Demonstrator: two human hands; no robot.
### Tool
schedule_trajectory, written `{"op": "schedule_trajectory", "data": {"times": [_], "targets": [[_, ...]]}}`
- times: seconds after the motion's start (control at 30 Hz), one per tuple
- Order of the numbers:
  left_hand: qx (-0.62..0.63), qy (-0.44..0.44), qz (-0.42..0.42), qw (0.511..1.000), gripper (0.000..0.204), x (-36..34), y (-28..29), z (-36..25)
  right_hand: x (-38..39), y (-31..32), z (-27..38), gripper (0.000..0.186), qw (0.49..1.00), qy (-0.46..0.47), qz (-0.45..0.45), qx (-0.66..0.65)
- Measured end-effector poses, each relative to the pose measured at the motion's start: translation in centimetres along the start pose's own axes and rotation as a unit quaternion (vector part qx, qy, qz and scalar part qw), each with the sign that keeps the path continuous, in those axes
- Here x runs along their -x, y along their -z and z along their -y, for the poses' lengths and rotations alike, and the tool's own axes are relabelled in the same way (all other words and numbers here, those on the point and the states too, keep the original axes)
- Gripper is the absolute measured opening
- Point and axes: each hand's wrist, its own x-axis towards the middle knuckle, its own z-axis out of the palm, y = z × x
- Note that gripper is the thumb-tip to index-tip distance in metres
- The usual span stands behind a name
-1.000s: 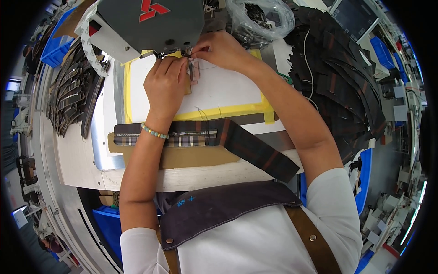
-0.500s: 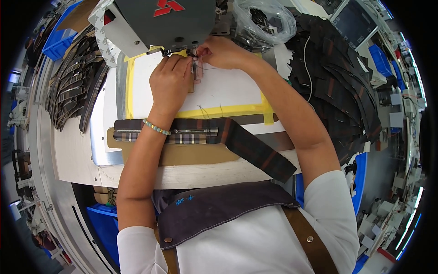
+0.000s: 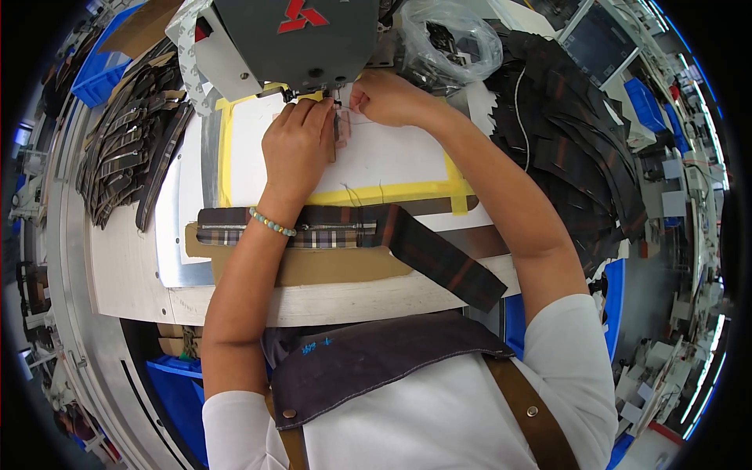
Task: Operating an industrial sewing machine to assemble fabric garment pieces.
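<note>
The left hand (image 3: 299,145) lies palm down on the white work surface (image 3: 392,160), fingers stretched forward and pressing a small narrow strip of fabric (image 3: 341,129) just under the needle area of the grey sewing machine (image 3: 290,43). The right hand (image 3: 385,98) is curled closed just beside it, pinching the far end of the same strip, where a thin thread shows. Yellow tape (image 3: 392,192) borders the white surface on the table (image 3: 313,301). Nearer the person, a plaid zippered strip (image 3: 313,233) lies across a brown cardboard template (image 3: 313,266), with a dark plaid band (image 3: 446,258) angling off to the right; the left wrist, wearing a beaded bracelet (image 3: 272,224), crosses over the zippered strip. A stack of dark straps (image 3: 125,149) lies to the left of the machine, a heap of dark plaid pieces (image 3: 580,157) spreads to the right, and a clear plastic bag (image 3: 454,39) sits beside the machine.
</note>
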Motion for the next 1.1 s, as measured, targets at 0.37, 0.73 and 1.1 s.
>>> {"op": "schedule_trajectory", "data": {"times": [0.37, 0.73, 1.1], "targets": [[0.104, -0.006, 0.144, 0.984, 0.014, 0.5, 1.5, 0.3, 10.1, 3.2, 3.2, 0.021, 0.998, 0.031, -0.038, -0.035], [0.039, -0.045, 0.112, 0.992, 0.005, -0.2, 3.2, 2.6, 25.7, 27.0, -21.0, 0.054, 0.803, -0.454, -0.198, 0.333], [0.030, -0.020, 0.126, 0.991, 0.004, 0.7, 3.2, 3.6, 25.4, 25.4, -26.4, 0.060, 0.821, -0.424, -0.220, 0.314]]}}
